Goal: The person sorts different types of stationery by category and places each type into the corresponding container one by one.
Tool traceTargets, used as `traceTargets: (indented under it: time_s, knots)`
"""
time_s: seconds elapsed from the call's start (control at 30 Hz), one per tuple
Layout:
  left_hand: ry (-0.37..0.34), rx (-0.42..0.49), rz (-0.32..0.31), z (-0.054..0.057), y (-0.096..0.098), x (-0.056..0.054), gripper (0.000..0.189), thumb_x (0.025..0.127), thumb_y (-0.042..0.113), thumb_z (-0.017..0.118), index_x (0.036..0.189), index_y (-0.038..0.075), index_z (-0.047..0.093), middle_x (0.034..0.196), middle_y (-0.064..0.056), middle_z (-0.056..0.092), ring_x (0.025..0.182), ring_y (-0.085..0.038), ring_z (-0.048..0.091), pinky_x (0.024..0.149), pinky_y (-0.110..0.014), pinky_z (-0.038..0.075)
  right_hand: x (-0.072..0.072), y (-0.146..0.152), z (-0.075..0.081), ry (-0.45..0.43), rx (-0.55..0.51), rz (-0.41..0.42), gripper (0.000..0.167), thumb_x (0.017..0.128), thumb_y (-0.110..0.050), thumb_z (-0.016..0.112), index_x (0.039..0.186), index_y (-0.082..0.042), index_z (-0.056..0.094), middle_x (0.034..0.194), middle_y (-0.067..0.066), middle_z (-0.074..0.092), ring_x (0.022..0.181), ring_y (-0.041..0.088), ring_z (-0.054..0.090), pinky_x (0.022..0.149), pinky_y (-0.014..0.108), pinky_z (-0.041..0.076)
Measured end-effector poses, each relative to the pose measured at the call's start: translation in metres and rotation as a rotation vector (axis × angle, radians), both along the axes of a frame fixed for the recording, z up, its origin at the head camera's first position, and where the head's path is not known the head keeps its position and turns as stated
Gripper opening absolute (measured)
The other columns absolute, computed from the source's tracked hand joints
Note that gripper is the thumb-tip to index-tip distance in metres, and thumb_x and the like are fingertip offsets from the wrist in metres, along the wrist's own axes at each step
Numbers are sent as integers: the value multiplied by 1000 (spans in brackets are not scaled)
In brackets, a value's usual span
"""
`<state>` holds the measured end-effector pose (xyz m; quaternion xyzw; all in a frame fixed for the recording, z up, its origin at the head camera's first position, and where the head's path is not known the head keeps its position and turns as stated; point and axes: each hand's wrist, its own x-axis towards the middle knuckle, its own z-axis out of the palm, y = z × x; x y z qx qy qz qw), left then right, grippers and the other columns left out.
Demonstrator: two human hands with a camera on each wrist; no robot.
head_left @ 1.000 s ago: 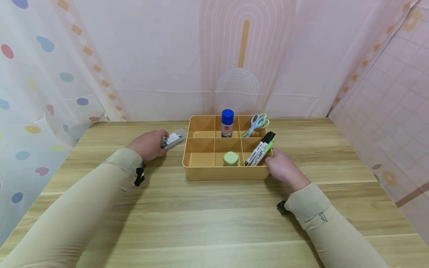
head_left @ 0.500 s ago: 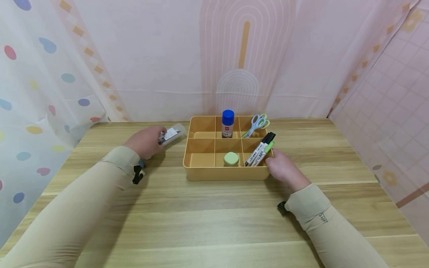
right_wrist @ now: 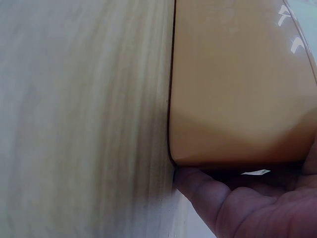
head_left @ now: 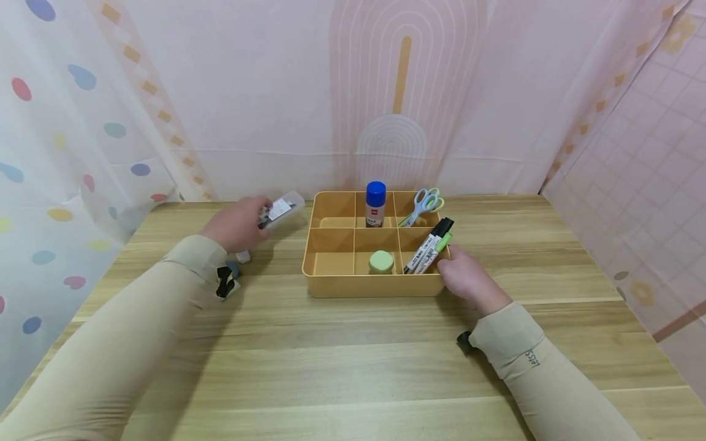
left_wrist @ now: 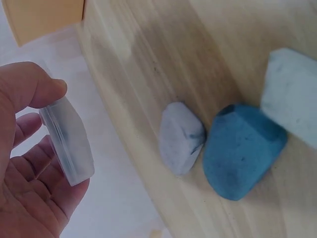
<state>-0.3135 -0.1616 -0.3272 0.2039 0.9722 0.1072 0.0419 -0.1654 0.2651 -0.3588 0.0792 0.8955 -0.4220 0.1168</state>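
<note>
My left hand [head_left: 234, 228] holds a small translucent plastic case [head_left: 290, 210] with a white label and dark bits inside, left of the yellow organizer [head_left: 364, 286]. In the left wrist view, thumb and fingers grip this case [left_wrist: 73, 141] by its edges, above the tabletop's far side. Three worn, eraser-like blocks lie beneath that wrist: a pale grey one [left_wrist: 181, 139], a blue one [left_wrist: 242, 154] and a whitish one [left_wrist: 293, 96]. My right hand [head_left: 469, 275] grips the organizer's right side. Up close, its fingers curl round the end of the organizer wall [right_wrist: 237, 99].
The organizer has several compartments. A blue-capped glue stick [head_left: 375, 202] stands back centre, scissors [head_left: 423, 201] back right. Markers [head_left: 427, 248] lean front right, and a pale green round-cornered item [head_left: 380, 262] sits front centre. A patterned curtain [head_left: 265, 98] hangs behind the wooden table [head_left: 353, 367].
The left hand has raised the case and drawn it slightly left and away, tilting it. A whitish block below that hand has come into view. The right hand and organizer stay put.
</note>
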Motion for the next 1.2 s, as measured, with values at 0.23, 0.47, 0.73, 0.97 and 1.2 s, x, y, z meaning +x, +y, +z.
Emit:
traceTargets:
  time_s: [0.23,0.47,0.73,0.97,1.2]
  knots:
    - [17,12,4,7,-1,0,63,91,17,71,147,0,48,127,-24,63,102,-35,63,86,-53,55,2,-1,1,2,0,-2,58,102,-14,36,158,1,40,144,24,56,126,36,51,116,59,39]
    - [31,54,10,15,2,1,63,90,16,69,148,1,49,130,-23,63,104,-35,62,89,-52,53,2,-2,2,11,5,-1,59,101,-15,37,158,1,40,141,24,57,124,36,51,114,57,41]
    - [46,97,22,25,6,7,62,93,18,70,148,4,48,134,-22,59,105,-35,60,86,-49,52,2,-2,1,5,20,-2,60,102,-15,37,160,1,37,152,26,51,131,37,48,119,60,37]
    - [68,118,0,31,11,14,63,94,18,69,151,3,47,138,-23,58,108,-36,59,87,-50,53,2,-2,2,0,23,-1,62,102,-15,36,162,1,34,155,26,49,133,38,47,121,61,36]
    - [91,125,-26,34,15,16,62,93,19,68,150,4,49,139,-21,58,109,-35,57,88,-50,51,1,-2,2,5,35,2,62,101,-15,37,161,1,35,154,25,49,133,38,47,121,61,36]
